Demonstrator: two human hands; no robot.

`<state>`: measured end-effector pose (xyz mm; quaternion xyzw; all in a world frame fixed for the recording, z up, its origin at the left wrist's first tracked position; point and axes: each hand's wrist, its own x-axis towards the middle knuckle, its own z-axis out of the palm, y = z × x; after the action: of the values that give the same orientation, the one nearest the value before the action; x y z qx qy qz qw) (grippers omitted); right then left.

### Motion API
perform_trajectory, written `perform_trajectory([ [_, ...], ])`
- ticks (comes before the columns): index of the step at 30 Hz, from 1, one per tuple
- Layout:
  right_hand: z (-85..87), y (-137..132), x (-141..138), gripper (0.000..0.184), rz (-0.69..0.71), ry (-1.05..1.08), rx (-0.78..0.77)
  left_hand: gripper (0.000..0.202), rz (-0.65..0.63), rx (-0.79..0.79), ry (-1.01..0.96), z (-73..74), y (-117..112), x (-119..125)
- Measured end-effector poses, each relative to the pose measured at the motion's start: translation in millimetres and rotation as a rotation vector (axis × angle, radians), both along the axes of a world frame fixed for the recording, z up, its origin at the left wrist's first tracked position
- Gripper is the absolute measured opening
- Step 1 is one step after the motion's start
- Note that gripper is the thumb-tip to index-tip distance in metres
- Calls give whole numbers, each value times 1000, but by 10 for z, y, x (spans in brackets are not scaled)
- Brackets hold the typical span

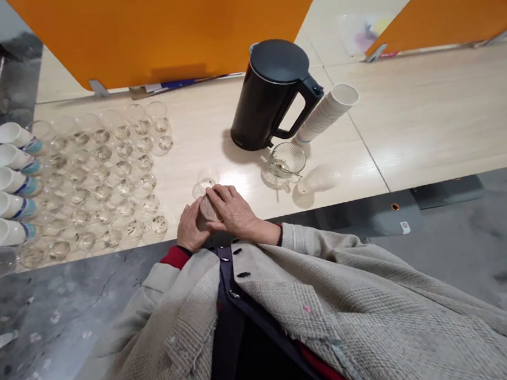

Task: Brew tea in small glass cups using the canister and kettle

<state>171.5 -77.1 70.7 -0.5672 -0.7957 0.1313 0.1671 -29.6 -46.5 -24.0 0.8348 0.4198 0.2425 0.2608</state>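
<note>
Beige coat (362, 299), red cuff (175, 257) (left) — dark buttons (243, 274)

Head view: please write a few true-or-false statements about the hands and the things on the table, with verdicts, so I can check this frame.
1. The left hand and the right hand both grip one clear cup. True.
2. The black kettle has its lid open. False: the lid is shut.
3. The stack of paper cups stands upright. False: it lies on its side by the kettle's handle.
4. The rows of clear cups stand on the table to the left of the hands. True.
</note>
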Motion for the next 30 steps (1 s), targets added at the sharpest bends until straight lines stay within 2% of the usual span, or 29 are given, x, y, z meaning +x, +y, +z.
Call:
perform_trajectory([
  [4, -111, 24, -15, 95, 9, 11, 5, 88, 57, 43, 20, -70, 25, 92],
  [11, -253, 29, 32, 92, -4, 151, 38, 84, 55, 130, -40, -142, 57, 67],
  [18, -138, 70, 61, 84, -10, 346, -9, 95, 88, 7, -53, -37, 46, 95],
  [20, -84, 49, 121, 83, -56, 382, 12, 95, 98, -9, -45, -1, 44, 108],
  [23, -57, -45, 326, 87, -197, 383, 104, 97, 114, -15, -26, 30, 42, 124],
  [26, -172, -193, 604, 84, -343, 328, 158, 97, 125, -10, -26, 40, 35, 130],
  [30, -519, -358, 884, 78, -454, 248, 127, 97, 125, 4, -28, 34, 24, 127],
])
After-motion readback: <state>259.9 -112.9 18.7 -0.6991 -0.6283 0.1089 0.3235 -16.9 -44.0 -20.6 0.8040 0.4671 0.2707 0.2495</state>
